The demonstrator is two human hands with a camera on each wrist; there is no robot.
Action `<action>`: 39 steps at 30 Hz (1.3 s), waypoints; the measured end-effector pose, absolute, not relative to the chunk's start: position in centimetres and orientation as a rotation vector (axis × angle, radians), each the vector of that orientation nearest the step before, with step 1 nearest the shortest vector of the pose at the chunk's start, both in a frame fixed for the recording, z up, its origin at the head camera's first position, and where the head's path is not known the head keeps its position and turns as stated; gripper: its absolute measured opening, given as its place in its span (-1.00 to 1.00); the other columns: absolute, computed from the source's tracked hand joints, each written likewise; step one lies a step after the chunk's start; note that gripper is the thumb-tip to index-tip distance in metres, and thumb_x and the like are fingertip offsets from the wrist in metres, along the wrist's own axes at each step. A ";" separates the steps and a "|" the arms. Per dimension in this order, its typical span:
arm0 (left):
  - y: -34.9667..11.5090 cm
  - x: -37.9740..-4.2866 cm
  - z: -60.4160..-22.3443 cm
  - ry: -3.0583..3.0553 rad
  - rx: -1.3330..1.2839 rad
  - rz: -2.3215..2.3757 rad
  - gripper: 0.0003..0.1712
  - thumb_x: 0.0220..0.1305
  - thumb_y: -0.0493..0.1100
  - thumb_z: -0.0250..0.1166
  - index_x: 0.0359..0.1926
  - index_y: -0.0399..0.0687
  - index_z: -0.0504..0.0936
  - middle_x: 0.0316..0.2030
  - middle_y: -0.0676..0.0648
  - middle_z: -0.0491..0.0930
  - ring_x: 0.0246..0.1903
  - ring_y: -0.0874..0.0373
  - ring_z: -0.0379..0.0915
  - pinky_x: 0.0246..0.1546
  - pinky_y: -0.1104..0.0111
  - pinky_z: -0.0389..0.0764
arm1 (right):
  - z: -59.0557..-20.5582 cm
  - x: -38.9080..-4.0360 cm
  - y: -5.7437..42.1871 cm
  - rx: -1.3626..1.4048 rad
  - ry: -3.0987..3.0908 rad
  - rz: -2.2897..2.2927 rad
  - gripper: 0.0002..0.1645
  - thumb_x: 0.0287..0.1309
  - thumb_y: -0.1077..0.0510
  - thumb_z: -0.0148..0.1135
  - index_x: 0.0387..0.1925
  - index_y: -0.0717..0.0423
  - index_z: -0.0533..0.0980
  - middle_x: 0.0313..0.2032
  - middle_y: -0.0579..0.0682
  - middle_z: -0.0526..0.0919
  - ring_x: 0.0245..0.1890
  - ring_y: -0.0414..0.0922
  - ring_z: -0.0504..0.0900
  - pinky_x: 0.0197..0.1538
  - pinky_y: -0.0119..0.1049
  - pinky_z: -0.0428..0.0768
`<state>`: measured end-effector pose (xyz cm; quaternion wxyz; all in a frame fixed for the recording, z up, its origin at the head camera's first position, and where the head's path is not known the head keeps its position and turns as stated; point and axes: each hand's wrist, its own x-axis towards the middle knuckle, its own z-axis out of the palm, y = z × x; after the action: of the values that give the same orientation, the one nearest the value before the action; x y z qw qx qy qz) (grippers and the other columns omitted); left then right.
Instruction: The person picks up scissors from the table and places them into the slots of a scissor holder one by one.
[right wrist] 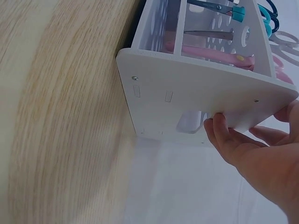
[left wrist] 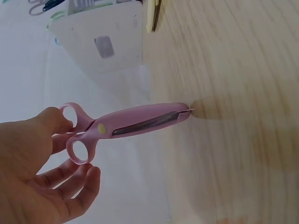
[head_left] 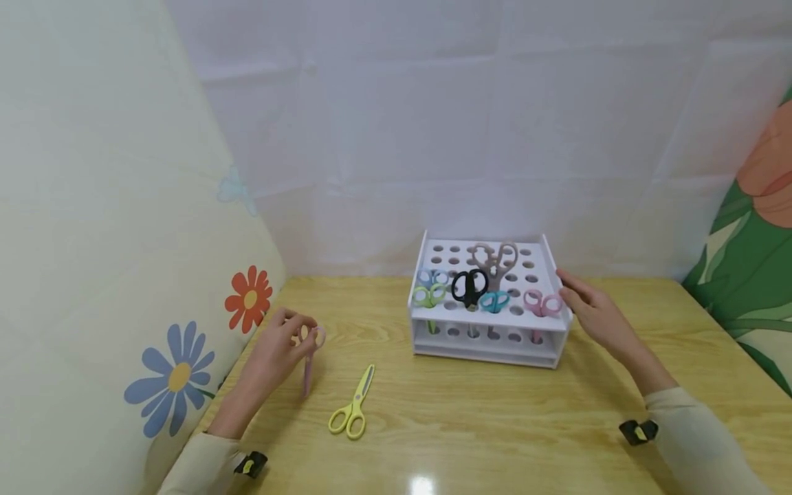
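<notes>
Pink scissors [left wrist: 107,120] hang point-down from my left hand [head_left: 276,350], which pinches them by the finger loops. Their blades are together, and the tip is at or just above the tabletop; I cannot tell if it touches. Yellow scissors [head_left: 355,407] lie on the table to the right of that hand. A white rack [head_left: 495,324] with rows of round holes stands farther right. My right hand [head_left: 599,317] touches its right side panel [right wrist: 159,100], fingers extended near the cut-out and one digit at the upper edge.
Several scissors stand in the rack with handles up: black [head_left: 470,292], teal [head_left: 495,302], green [head_left: 430,296], blue, brown-grey [head_left: 495,267] and pink [head_left: 542,303]. White cloth [head_left: 371,137] hangs behind the wooden table [head_left: 433,412]. Flower-printed cloth [head_left: 111,240] borders the left side.
</notes>
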<state>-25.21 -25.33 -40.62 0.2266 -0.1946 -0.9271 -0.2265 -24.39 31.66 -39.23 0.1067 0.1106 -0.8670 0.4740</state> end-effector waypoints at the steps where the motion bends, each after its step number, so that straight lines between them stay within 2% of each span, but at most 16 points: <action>1: -25.3 -25.3 -40.6 -2.543 -0.543 -0.630 -0.87 0.35 -0.22 0.39 -0.11 -0.10 0.71 -0.16 -0.12 0.42 -0.32 0.07 0.41 -0.26 0.15 0.63 | -39.3 -24.4 31.7 0.325 -2.554 1.394 -0.32 0.60 -0.06 -0.07 0.57 0.10 0.13 0.49 0.30 0.15 0.44 0.31 0.13 0.31 0.34 0.19; 7: -24.8 -25.9 -40.2 -2.466 -0.592 -0.695 -0.87 0.35 -0.22 0.38 -0.11 -0.12 0.71 -0.14 -0.15 0.46 -0.26 0.02 0.47 -0.25 0.13 0.65 | -39.4 -24.5 31.7 0.321 -2.544 1.394 -0.31 0.60 -0.08 -0.07 0.57 0.13 0.14 0.48 0.32 0.17 0.43 0.31 0.14 0.31 0.33 0.19; 12: -24.0 -26.8 -39.9 -2.390 -0.623 -0.716 -0.85 0.34 -0.19 0.39 -0.12 -0.13 0.69 -0.13 -0.09 0.46 -0.22 -0.02 0.50 -0.25 0.12 0.64 | -39.5 -24.4 31.7 0.321 -2.550 1.406 -0.29 0.59 -0.11 -0.07 0.57 0.11 0.13 0.49 0.27 0.16 0.44 0.27 0.16 0.31 0.31 0.21; 16: -23.1 -27.5 -39.1 -2.328 -0.662 -0.702 -0.84 0.34 -0.19 0.39 -0.11 -0.14 0.68 -0.10 -0.09 0.46 -0.20 0.03 0.50 -0.21 0.12 0.61 | -39.5 -24.3 31.7 0.327 -2.558 1.412 -0.29 0.60 -0.11 -0.08 0.58 0.09 0.11 0.50 0.25 0.15 0.44 0.27 0.17 0.31 0.29 0.24; 25: -20.4 -28.9 -36.0 -2.217 -0.779 -0.640 -0.84 0.36 -0.18 0.35 -0.08 -0.12 0.67 -0.03 -0.08 0.48 -0.19 0.07 0.47 -0.20 0.13 0.57 | -39.5 -24.5 31.8 0.320 -2.561 1.420 -0.29 0.60 -0.11 -0.07 0.58 0.06 0.11 0.51 0.26 0.13 0.45 0.29 0.14 0.32 0.31 0.22; 30: -18.5 -29.7 -33.9 -2.124 -0.887 -0.617 -0.82 0.36 -0.22 0.34 -0.08 -0.18 0.67 -0.01 -0.11 0.51 -0.15 0.06 0.48 -0.14 0.14 0.58 | -39.4 -24.5 31.8 0.326 -2.556 1.424 -0.30 0.60 -0.09 -0.07 0.58 0.09 0.11 0.50 0.28 0.13 0.45 0.30 0.13 0.32 0.31 0.21; 39: -14.7 -31.2 -29.9 -1.978 -0.998 -0.615 -0.81 0.35 -0.21 0.37 -0.09 -0.23 0.67 -0.03 -0.13 0.53 -0.20 0.06 0.52 -0.20 0.18 0.58 | -39.3 -24.4 31.8 0.315 -2.561 1.397 -0.29 0.59 -0.11 -0.07 0.58 0.09 0.12 0.50 0.29 0.15 0.44 0.31 0.15 0.32 0.32 0.22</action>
<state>-31.19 -14.69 -29.92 0.4090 -0.3961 -0.7851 -0.2439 -24.37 31.83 -39.34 0.1034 0.1067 -0.8681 0.4736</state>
